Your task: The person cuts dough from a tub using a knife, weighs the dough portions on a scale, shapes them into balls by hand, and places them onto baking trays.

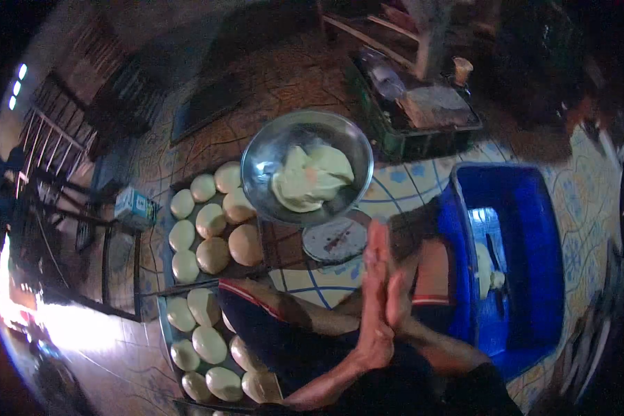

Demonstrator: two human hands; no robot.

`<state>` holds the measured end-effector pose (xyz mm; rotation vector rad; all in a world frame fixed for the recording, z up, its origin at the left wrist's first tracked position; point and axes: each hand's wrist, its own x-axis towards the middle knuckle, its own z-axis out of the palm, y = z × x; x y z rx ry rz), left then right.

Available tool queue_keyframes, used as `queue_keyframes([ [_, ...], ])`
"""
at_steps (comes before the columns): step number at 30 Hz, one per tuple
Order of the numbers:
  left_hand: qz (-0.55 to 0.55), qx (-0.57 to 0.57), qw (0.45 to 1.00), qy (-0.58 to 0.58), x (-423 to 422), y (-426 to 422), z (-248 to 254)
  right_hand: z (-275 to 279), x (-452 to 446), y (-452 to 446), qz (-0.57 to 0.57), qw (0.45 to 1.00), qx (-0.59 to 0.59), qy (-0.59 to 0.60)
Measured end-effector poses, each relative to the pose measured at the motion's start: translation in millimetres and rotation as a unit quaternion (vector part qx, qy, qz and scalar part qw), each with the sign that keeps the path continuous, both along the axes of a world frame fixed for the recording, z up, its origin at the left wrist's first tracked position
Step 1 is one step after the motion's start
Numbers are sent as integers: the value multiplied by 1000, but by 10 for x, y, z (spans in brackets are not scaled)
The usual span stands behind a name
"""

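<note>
My left hand (373,295) has its fingers stretched out and pointing away from me. My right hand (397,298) lies palm to palm against it, fingers straight too. Nothing shows between the palms, though their inner sides are hidden. Just beyond them is a round, pale, smudged disc (334,240) on the floor. A shiny metal bowl (262,182) with a lump of pale dough (312,177) stands past the disc. To the left, several smooth dough balls (213,255) sit in rows on a dark tray (262,229), with more on a nearer tray (163,333).
A deep blue bin (544,256) stands at the right with pale items inside. Behind it is a dark green crate (423,143) holding bags, with a cup (462,69) nearby. A small box (133,205) and a dark rack (62,229) are at the left.
</note>
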<state>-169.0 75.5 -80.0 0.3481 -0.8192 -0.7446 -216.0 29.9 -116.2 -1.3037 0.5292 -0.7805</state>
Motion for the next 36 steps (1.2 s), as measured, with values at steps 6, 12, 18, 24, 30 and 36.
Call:
queue_keyframes([
  [6, -66, -322, 843, 425, 669, -177, 220, 385, 347, 336, 270, 957, -107, -2],
  [12, 398, 337, 850, -75, 2068, -391, -189, 1035, 911, -601, 261, 833, -439, 213],
  [18, 380, 393, 838, 17, 2167, -939, -395, 454, 1661, -1306, 119, 709, -614, 326],
  [24, 566, 501, 647, -102, 2151, -1123, -564, 479, 1726, -1505, 56, 948, -206, 235],
  [30, 271, 184, 921, 214, 2382, -1191, -1003, 659, 1470, -1875, 22, 971, 144, -190],
  [36, 447, 378, 803, -115, 2298, -1052, -1152, 900, 1010, -2070, -43, 921, 149, -359],
])
